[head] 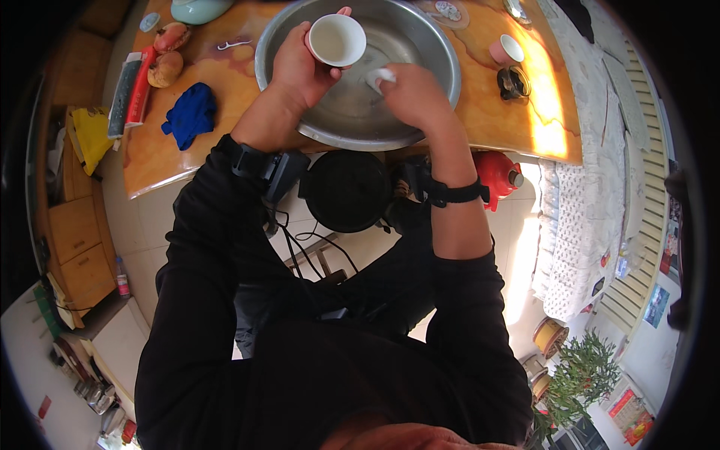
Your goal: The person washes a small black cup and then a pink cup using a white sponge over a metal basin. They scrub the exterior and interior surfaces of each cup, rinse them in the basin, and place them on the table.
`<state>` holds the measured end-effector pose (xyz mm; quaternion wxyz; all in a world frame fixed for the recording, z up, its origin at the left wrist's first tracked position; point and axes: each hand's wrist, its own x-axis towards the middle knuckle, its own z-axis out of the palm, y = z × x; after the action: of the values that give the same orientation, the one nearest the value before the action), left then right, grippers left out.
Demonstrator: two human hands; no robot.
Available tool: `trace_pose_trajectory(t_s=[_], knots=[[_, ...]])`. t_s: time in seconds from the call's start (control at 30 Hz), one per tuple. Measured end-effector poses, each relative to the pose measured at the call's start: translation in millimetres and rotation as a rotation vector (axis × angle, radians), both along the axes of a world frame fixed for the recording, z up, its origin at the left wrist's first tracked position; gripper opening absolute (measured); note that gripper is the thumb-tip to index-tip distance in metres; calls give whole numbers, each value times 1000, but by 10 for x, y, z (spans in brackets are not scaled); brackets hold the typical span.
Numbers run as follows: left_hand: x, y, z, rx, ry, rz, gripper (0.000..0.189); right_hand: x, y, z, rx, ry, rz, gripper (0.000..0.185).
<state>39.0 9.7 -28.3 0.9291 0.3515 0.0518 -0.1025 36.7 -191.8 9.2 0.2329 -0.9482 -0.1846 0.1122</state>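
Observation:
My left hand (298, 70) grips a cup (337, 39) with a white inside, tilted so that its mouth faces the camera. A wide metal basin (360, 126) stands beneath both hands, with what looks like shallow water in it. My right hand (416, 95) is closed on a white cloth or wad (379, 79), held over the basin to the right of the cup. The fingertips of my right hand are partly hidden. Right of the basin, a pink cup (506, 49) lies tilted on the table.
On the wooden table (236, 73) are a blue cloth (191, 115), pomegranates (165, 70), a red box (140, 87), a dental floss pick (234, 44) and a dark round object (513, 83). A black bin (347, 191) and a red kettle or flask (496, 177) stand below the table edge.

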Motion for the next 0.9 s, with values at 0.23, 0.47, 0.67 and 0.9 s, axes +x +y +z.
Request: trace_pose_trajectory(t_s=[0.23,0.47,0.67,0.9], knots=[[-7,-102,26,307,268,151,49,-156,134,177,503,-531,4,29],[-15,-114,73,332,289,130,44,-272,362,-104,364,-555,237,33],[-136,-198,184,580,207,57,45,-253,287,-37,258,-246,271,36],[-88,-154,213,423,199,80,46,-285,404,-15,914,336,212,60]])
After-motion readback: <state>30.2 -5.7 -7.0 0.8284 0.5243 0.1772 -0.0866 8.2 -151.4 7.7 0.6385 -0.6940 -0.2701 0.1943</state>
